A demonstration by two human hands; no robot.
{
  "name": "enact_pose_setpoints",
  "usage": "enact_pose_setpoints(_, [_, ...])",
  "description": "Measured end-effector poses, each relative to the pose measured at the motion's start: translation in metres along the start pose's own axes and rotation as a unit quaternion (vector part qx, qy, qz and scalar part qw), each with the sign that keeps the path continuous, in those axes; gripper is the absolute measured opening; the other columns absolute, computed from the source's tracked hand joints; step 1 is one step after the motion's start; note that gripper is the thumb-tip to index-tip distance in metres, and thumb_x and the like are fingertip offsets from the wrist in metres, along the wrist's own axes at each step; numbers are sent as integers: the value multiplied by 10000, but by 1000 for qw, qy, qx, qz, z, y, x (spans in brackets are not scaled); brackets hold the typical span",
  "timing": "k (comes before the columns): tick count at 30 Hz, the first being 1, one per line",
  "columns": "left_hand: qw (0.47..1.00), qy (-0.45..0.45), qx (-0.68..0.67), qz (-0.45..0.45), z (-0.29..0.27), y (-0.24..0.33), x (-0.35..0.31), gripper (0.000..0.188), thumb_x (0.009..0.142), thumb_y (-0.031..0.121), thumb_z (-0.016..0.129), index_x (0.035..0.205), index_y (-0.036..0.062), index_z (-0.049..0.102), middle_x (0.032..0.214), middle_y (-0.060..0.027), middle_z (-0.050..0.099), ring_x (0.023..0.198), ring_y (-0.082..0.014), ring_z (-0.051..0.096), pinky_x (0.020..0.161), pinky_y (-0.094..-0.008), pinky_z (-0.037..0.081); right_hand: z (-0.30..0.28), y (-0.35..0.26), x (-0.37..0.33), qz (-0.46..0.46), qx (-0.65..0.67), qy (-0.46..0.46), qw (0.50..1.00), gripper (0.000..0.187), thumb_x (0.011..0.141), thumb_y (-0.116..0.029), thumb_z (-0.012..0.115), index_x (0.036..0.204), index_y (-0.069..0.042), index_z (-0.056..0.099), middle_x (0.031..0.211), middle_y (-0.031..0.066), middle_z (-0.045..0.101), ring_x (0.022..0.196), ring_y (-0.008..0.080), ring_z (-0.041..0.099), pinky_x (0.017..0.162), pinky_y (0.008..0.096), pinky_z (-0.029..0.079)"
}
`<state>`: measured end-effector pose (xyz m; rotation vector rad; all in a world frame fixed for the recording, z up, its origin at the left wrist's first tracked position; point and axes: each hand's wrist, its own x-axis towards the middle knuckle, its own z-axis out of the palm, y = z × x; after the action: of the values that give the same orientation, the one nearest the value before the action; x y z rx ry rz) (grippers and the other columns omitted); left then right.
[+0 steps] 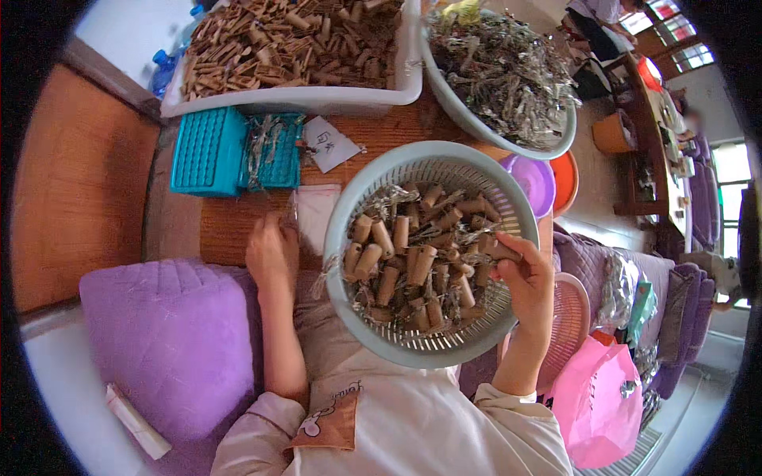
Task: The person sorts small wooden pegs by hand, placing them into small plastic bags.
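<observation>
Head view, items by hand. Right hand point(525, 279): yours, over the inner right edge of a round grey-green basket point(432, 148); thumb and fingers pinch a brown tube point(500, 250). Left of that hand, filling the basket: loose brown tubes point(382, 238) mixed with silvery strands point(394, 198). Beyond it: one purple bucket point(533, 184), one orange-red bucket point(565, 182), and, farther off, a large basin point(548, 151) heaped with more strands. Nearer you and to its right: one pink basket point(570, 317), one pink bag point(597, 408).

Left hand point(271, 252): yours, above the wooden table point(222, 230), clear of the basket; blurred, so you cannot tell whether its fingers are spread or pressed together. Just right of it: one flat pale packet point(319, 213). Beyond it: two teal crates point(208, 151), one white card point(333, 144), then a white bin point(317, 100) of brown pieces. Left of its forearm: one purple cushion point(163, 341).
</observation>
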<state>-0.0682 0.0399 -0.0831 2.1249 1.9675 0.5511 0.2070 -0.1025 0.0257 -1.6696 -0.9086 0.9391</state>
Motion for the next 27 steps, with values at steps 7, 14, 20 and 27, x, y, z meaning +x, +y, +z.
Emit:
enact_pose_setpoints(7, [992,32,-115,31,-45,26,9,93,795,79,503,851,43,569,800,-143,579,740,-342,554,638,-374,438,-1,-6,4,-29,53,51,997,278,775,36,516,1050,20,475,912,70,570,763,86,537,669,201,450])
enact_pose_setpoints(14, [902,-32,-430,9,-71,61,-5,122,769,46,594,877,-7,572,742,-65,623,688,-76,563,614,-205,441,5,-19,4,-27,100,54,993,246,750,39,557,980,8,475,919,73,551,794,117,555,675,225,484])
enact_pose_setpoints(20, [861,-132,-490,34,-74,98,-16,235,741,58,634,958,-1,567,749,-93,631,698,-87,583,623,-215,469,21,-42,0,-162,138,58,975,239,737,-39,630,925,27,499,952,74,501,833,135,551,664,224,504])
enact_pose_setpoints(27, [815,-231,-531,18,-74,110,-22,299,737,124,655,1005,29,562,772,-92,640,726,-97,597,636,-222,478,25,-51,3,-234,-42,129,963,291,645,-80,705,881,13,564,838,62,510,739,147,531,628,240,446])
